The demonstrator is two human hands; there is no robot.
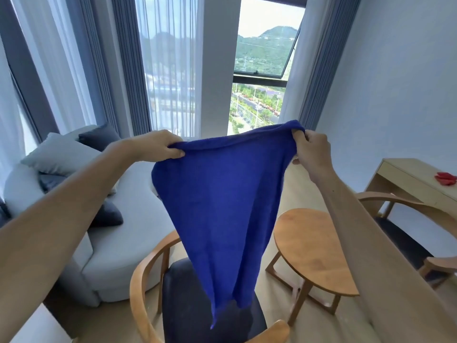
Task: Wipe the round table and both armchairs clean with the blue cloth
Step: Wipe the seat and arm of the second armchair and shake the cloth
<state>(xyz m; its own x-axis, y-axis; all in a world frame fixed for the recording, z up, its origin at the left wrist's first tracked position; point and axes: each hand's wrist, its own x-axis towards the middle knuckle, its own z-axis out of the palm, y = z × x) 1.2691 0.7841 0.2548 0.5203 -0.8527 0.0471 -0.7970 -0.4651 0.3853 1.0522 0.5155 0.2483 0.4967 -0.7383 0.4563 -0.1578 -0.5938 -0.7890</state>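
The person is holding the blue cloth (222,206) up in the air, each grip pinching one top corner: left hand (158,144), right hand (312,151). The hanging cloth is covering part of the near armchair (148,280) and the left edge of the round bench (314,246). The second armchair (395,226) is being cut by the right arm and the frame edge.

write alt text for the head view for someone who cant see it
Two hands, left and right, hold a blue cloth up by its top edge, hanging above a wooden armchair with a dark seat. A round wooden table stands right of it.
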